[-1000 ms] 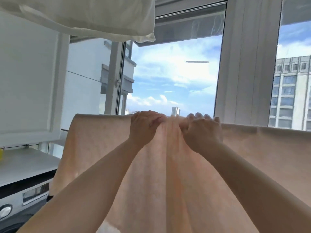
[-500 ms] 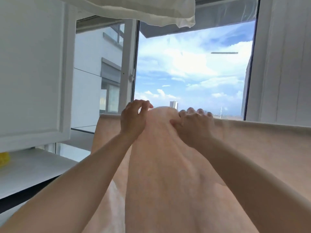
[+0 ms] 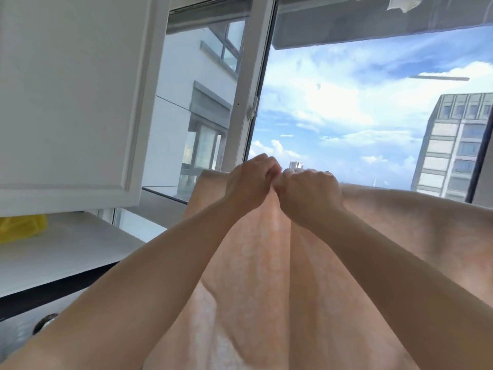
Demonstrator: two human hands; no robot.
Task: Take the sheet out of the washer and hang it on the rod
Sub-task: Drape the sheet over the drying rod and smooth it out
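Observation:
A peach-coloured sheet [image 3: 266,276] hangs in front of me, draped over a rod that it hides. Its top edge runs from left of centre to the right side of the view. My left hand [image 3: 250,184] and my right hand [image 3: 310,194] are both raised to that top edge, knuckles almost touching. Each hand grips a bunch of the sheet's fabric, and folds fan down from the two fists. The washer [image 3: 24,324] shows only as a dark strip with a knob at the lower left.
A white cabinet door [image 3: 69,97] hangs at the upper left above a white counter [image 3: 66,252] with a yellow object [image 3: 21,227] on it. A window frame [image 3: 245,102] stands behind the sheet. White cloth [image 3: 402,2] hangs at the top right.
My left hand went from open fingers on the sheet's top to a closed grip beside my right hand. The bulge between the hands has flattened. The view has turned left and upward.

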